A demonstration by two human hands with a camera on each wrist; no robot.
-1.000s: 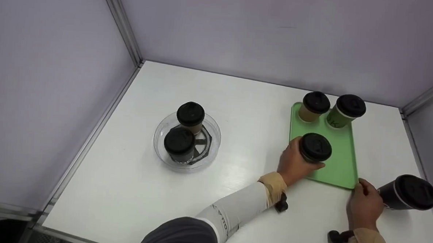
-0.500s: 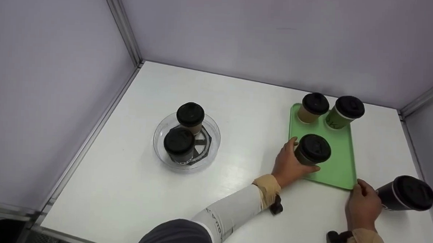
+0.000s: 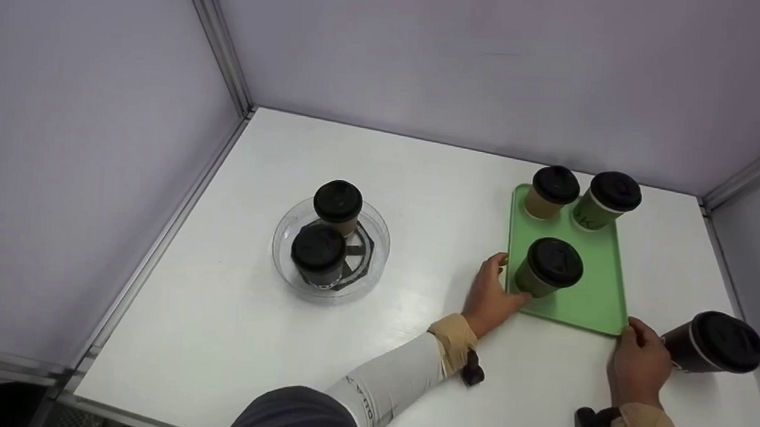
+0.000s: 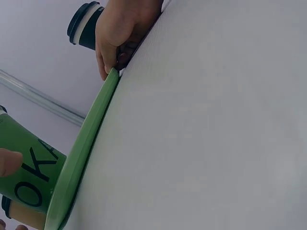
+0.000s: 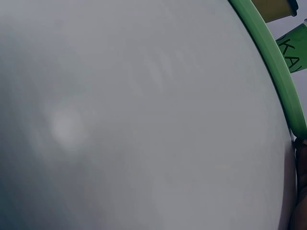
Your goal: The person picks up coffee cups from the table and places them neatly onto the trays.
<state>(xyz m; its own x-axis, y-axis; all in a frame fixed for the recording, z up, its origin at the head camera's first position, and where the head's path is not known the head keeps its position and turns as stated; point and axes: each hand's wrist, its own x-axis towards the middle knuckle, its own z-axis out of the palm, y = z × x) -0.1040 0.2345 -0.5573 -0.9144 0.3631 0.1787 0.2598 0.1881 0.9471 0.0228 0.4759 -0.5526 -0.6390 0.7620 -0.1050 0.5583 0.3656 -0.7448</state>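
Observation:
On the green tray (image 3: pixel 592 274) a green cup with a black lid (image 3: pixel 544 272) stands near the front left corner. My left hand (image 3: pixel 491 302) is just left of that cup, thumb and fingers spread apart, no longer around it. In the left wrist view the thumb (image 4: pixel 9 163) shows in front of the green cup (image 4: pixel 33 167) with dark letters. My right hand (image 3: pixel 643 366) pinches the tray's front right corner. Beside its knuckles a dark cup with a black lid (image 3: pixel 711 343) stands on the table; whether they touch is unclear.
At the tray's back stand a brown lidded cup (image 3: pixel 551 192) and another green lidded cup (image 3: pixel 605 201). A clear round dish (image 3: pixel 276 247) to the left holds two lidded cups (image 3: pixel 337 205). Panels enclose the white table (image 3: pixel 221 335) at the back and sides.
My left hand has let go of the green cup and drawn back to the left, leaving the cup standing on the tray. The right hand keeps its hold on the tray corner.

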